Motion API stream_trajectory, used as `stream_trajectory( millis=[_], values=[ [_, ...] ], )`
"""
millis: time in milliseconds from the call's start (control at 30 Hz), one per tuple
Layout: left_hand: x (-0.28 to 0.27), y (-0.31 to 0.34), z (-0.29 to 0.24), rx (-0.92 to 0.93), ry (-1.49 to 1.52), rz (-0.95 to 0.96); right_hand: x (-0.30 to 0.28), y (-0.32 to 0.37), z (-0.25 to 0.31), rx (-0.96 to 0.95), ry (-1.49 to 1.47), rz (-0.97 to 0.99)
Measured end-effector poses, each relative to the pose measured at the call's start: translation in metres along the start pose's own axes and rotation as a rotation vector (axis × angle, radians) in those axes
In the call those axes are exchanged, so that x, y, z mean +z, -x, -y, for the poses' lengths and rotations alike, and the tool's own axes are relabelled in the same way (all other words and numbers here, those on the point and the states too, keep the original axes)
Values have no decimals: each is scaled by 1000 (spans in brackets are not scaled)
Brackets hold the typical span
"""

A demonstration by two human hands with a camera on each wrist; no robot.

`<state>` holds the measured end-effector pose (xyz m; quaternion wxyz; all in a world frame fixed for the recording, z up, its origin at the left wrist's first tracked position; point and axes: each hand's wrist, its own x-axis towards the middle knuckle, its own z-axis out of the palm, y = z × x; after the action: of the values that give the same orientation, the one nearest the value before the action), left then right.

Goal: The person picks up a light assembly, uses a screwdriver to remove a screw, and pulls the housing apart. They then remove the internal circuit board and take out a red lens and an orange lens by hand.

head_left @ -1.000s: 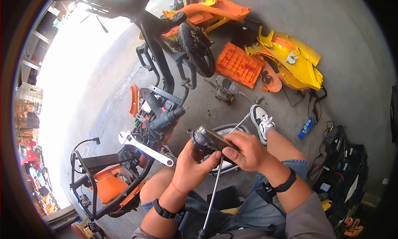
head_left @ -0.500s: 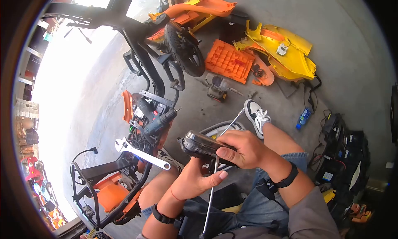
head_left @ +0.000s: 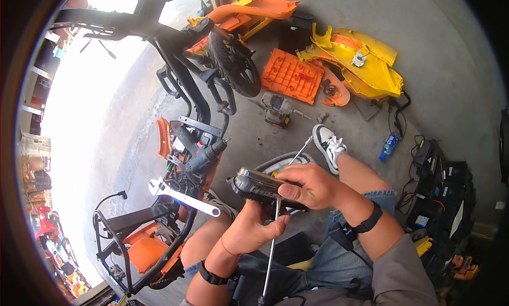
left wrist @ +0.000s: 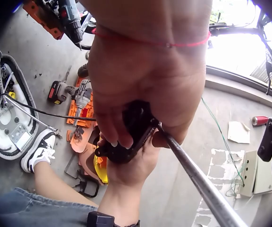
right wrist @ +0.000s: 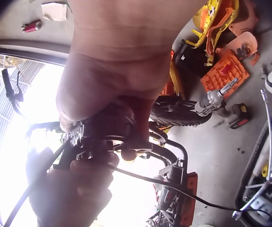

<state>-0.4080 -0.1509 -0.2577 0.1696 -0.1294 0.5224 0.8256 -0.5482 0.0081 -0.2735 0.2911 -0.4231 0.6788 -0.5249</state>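
Note:
In the head view, both hands are at a dark round housing (head_left: 254, 184) with a shiny rim, held above the lap. My right hand (head_left: 313, 186) grips its near right side, thumb on top. From below, my left hand (head_left: 249, 226) supports it; in the left wrist view those fingers (left wrist: 119, 132) curl against the black underside, and in the head view the thumb is off the housing. A straight silver rod (head_left: 271, 247) with a dark lower end slants down from the housing between the hands. The left fingertips are hidden in the head view.
An adjustable wrench (head_left: 185, 197) and a cordless drill (head_left: 207, 155) lie by the bare vehicle frame (head_left: 180, 72) on the left. Another power tool (head_left: 278, 110), an orange panel (head_left: 291, 75) and yellow bodywork (head_left: 366, 62) lie ahead. Black battery-like boxes (head_left: 445, 194) stand right. A white tray (left wrist: 25, 113) holds metal parts.
The housing has moved left in the head view, along with the right hand. My left hand has dropped lower, its thumb coming away from the housing. The scene has shifted left slightly.

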Motion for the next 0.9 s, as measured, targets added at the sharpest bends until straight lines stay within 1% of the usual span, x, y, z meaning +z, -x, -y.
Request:
stream_trajectory(
  millis=[100, 200, 267, 300, 367, 400, 433, 500, 567, 633, 700, 767, 800, 833, 900],
  values=[
    [1, 1, 3, 30, 29, -21, 0, -2, 1, 2, -29, 5],
    [0, 4, 7, 54, 41, -44, 1, -2, 0, 49, -53, 56],
    [-3, 3, 7, 76, 3, -34, 5, -4, -4, -21, -19, 5],
    [-4, 1, 8, 72, 4, -39, 6, -4, -5, -19, -24, 8],
    [-9, -3, 12, 170, -98, -99, 7, -5, -7, -18, 59, -38],
    [-8, -3, 13, 123, -51, -148, 9, -5, -9, -18, 55, -36],
    [-7, -5, 10, 121, -51, -151, 11, -6, -11, 11, 105, -63],
    [-2, -13, 0, 44, 3, -218, 15, -7, -17, 36, 161, -91],
    [-1, -18, 3, 52, 14, -207, 23, -8, -21, 93, 191, -165],
    [3, -22, -2, -42, 61, -254, 29, -9, -16, 120, 200, -163],
    [5, -25, 5, -68, 22, -296, 38, -9, -26, 136, 283, -262],
    [9, -28, 9, -210, -22, -341, 39, -8, -30, 126, 314, -280],
    [14, -31, 9, -159, -13, -386, 39, -8, -30, 118, 345, -302],
    [12, -32, 16, -157, -12, -390, 38, -8, -28, 115, 345, -298],
    [1, -35, 46, 106, -413, -341, 35, -9, -23, 122, 471, -294]
  ],
)
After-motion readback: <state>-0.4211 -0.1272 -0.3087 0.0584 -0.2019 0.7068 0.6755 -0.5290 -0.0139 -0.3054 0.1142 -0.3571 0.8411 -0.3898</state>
